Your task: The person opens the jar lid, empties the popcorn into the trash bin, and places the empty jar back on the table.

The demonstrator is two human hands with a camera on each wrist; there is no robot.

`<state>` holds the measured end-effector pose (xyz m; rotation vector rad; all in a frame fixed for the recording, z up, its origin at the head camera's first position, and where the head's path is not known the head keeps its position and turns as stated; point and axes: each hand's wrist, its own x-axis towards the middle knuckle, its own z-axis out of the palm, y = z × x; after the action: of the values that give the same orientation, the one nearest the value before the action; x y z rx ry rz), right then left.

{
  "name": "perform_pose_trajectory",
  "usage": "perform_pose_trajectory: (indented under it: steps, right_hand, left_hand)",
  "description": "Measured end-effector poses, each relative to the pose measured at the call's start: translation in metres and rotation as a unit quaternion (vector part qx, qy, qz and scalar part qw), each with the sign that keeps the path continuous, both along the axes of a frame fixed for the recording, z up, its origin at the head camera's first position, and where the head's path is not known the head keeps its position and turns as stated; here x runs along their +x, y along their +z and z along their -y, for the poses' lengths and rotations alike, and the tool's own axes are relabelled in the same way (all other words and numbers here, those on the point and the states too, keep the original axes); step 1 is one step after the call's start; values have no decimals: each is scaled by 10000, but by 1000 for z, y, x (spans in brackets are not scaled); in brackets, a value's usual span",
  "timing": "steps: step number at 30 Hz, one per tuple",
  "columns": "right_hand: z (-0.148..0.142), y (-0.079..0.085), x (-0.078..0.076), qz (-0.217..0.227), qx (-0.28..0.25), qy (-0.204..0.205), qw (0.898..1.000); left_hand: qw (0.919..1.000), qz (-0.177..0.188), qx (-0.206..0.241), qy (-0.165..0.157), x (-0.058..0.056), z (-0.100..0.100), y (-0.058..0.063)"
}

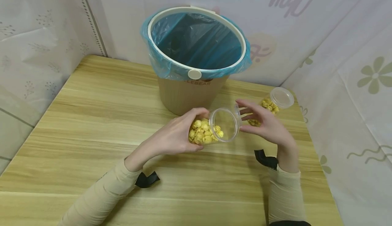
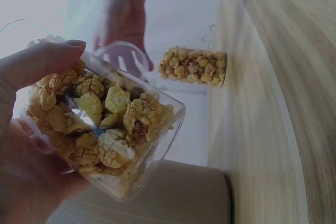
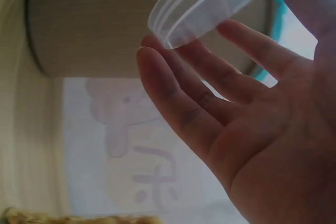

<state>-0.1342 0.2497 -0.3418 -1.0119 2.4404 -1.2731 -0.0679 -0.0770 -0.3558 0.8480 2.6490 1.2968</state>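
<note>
My left hand (image 1: 177, 134) grips a clear plastic jar (image 2: 157, 145) of yellow popcorn (image 1: 202, 132), thumb on one side and fingers on the other. The jar is tilted above the table, its round mouth facing up and to the right. Close by that mouth, my right hand (image 1: 269, 124) holds a clear round lid (image 3: 210, 9) between thumb and fingers; the lid is seen nearly edge-on in the head view. A second popcorn jar (image 2: 191, 66) stands upright on the table behind the right hand, partly hidden by it in the head view, with a clear lid (image 1: 282, 97) on top.
A beige bin (image 1: 190, 95) lined with a blue bag (image 1: 163, 67) stands at the back of the wooden table (image 1: 92, 124). Black straps (image 1: 147, 179) hang at both wrists. Patterned cloth (image 1: 346, 93) surrounds the table at the back and sides.
</note>
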Motion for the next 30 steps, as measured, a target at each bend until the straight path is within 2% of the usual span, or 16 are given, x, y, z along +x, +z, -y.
perform_pose_trajectory:
  steps: [3,8,16,22,30]
  right_hand:
    - [0,-9,-7,287,100,109,9995]
    - [1,-28,-18,463,225,194,9985]
    - [4,-53,-33,565,506,147,9970]
    - [7,-69,-41,654,795,14,9947]
    - [11,-85,-45,469,1098,35,9928]
  left_hand:
    - [10000,6,73,-21,0,0,1]
    - [9997,-53,247,-31,0,2,3]
    - [9990,116,419,-94,1,9,6]
    - [9978,82,640,-181,0,17,12]
    - [9968,81,711,-351,0,22,17]
